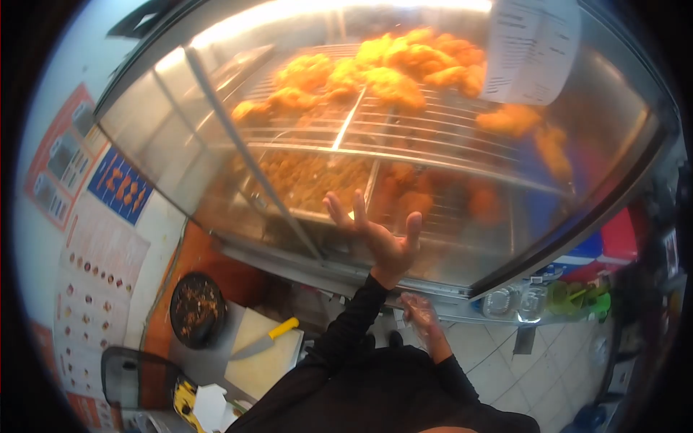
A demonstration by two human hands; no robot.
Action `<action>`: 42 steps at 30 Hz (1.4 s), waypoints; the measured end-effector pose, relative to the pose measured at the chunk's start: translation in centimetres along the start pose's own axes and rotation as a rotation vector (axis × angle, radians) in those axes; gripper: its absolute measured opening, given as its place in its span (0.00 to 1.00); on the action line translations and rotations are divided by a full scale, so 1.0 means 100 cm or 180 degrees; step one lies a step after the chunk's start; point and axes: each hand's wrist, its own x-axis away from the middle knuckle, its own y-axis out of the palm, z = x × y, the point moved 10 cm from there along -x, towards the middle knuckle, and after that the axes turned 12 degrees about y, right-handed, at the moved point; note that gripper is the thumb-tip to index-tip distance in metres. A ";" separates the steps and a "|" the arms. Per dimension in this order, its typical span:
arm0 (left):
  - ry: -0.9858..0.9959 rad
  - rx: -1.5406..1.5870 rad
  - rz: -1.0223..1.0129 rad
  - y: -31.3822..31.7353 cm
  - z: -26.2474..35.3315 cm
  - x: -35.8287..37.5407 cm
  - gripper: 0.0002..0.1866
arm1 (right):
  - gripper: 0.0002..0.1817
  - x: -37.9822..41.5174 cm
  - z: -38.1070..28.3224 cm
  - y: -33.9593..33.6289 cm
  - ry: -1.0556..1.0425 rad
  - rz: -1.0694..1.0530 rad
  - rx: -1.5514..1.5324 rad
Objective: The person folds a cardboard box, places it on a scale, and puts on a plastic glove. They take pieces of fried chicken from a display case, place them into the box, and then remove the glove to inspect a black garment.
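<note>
Behind fogged glass (216,173), fried food (382,68) blurs; left hand (379,234) pressed flat.

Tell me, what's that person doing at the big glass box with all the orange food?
A person in black sleeves presses the open left hand flat against the curved glass front of a heated display case. Golden fried pieces sit on its wire racks. The right hand, in a clear plastic glove, hangs lower and holds nothing. A yellow-handled knife lies on a pale cutting board.

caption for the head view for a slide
Left hand spread open on the glass door of a warmer holding fried chicken.
</note>
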 end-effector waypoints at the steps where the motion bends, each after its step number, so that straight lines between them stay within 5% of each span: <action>1: -0.0090 0.0210 0.0084 -0.009 0.003 -0.007 0.40 | 0.17 0.003 -0.009 0.005 -0.0037 0.0051 0.0570; 6: -0.0205 0.0431 0.0537 -0.048 0.016 -0.053 0.25 | 0.14 0.004 0.003 0.028 0.0102 -0.0319 0.1060; 10: -0.0987 0.1625 -0.0237 -0.051 0.010 -0.029 0.06 | 0.11 0.015 0.022 0.061 0.0176 -0.1190 0.0389; 13: -0.1278 0.1469 -0.1018 -0.072 0.005 0.038 0.09 | 0.14 0.018 0.031 0.053 -0.0307 -0.1693 -0.0939; 16: -0.2406 0.0735 -0.1674 -0.127 -0.004 0.145 0.14 | 0.17 0.021 0.057 0.078 0.0197 -0.1688 -0.0311; 18: -0.1841 -0.0021 -0.1621 -0.183 0.019 0.173 0.18 | 0.20 0.031 0.076 0.120 0.0459 -0.1762 0.0198; 22: -0.1858 -0.1524 -0.1412 -0.286 0.049 0.236 0.24 | 0.26 0.073 0.145 0.205 0.1000 -0.2023 0.1304; 24: -0.3332 -0.0761 -0.1680 -0.322 0.042 0.286 0.27 | 0.31 0.065 0.224 0.206 0.1299 -0.2601 0.1549; 27: -0.3415 -0.0924 -0.1020 -0.388 0.065 0.308 0.24 | 0.30 0.130 0.266 0.235 0.0644 -0.3921 0.1855; 29: -0.2948 -0.1305 -0.0563 -0.439 0.109 0.268 0.21 | 0.25 0.193 0.293 0.237 0.1442 -0.4253 0.1556; 30: -0.2510 -0.1555 -0.0241 -0.487 0.112 0.264 0.19 | 0.23 0.215 0.331 0.256 0.1916 -0.4337 0.1429; 31: -0.2557 -0.1684 -0.0119 -0.514 0.124 0.271 0.19 | 0.25 0.257 0.329 0.274 0.1701 -0.4289 0.2138; 33: -0.3413 -0.1393 -0.0246 -0.554 0.126 0.312 0.16 | 0.24 0.306 0.366 0.297 0.1753 -0.4412 0.2606; 36: -0.3322 -0.2241 0.0593 -0.641 0.133 0.335 0.16 | 0.23 0.339 0.422 0.322 0.2096 -0.4658 0.2793; 42: -0.2874 -0.2711 0.0319 -0.697 0.169 0.314 0.13 | 0.22 0.376 0.458 0.305 0.2459 -0.4586 0.2756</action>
